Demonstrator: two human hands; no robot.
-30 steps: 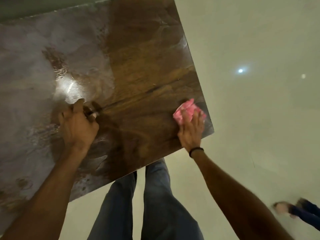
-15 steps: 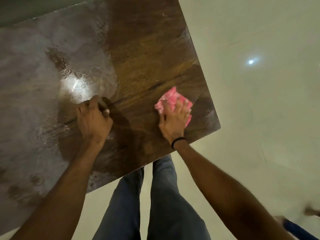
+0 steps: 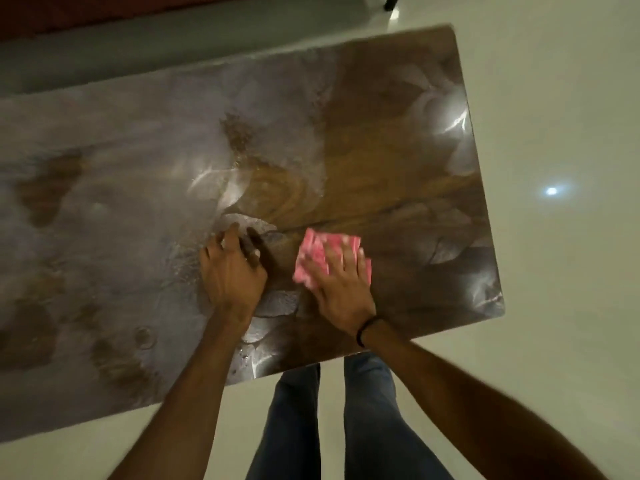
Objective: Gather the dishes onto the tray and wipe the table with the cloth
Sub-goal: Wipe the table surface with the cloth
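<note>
The brown wooden table [image 3: 381,161] has a glossy top, streaked with a pale wet film on its left half. My right hand [image 3: 341,285] lies flat with straight fingers on a pink cloth [image 3: 311,258] and presses it to the table near the front edge. A black band circles that wrist. My left hand [image 3: 230,271] rests on the table just left of the cloth, fingers bent with the tips on the surface, holding nothing. No dishes or tray are in view.
Pale floor [image 3: 554,271] lies to the right of and in front of the table, with a bright light reflection. My legs in blue jeans [image 3: 346,427] stand at the table's front edge. A grey strip and a dark red surface run along the far side.
My right hand has slid the pink cloth leftward from the table's right corner toward the left hand. The view has pulled back to show more of the table. The left hand stays planted.
</note>
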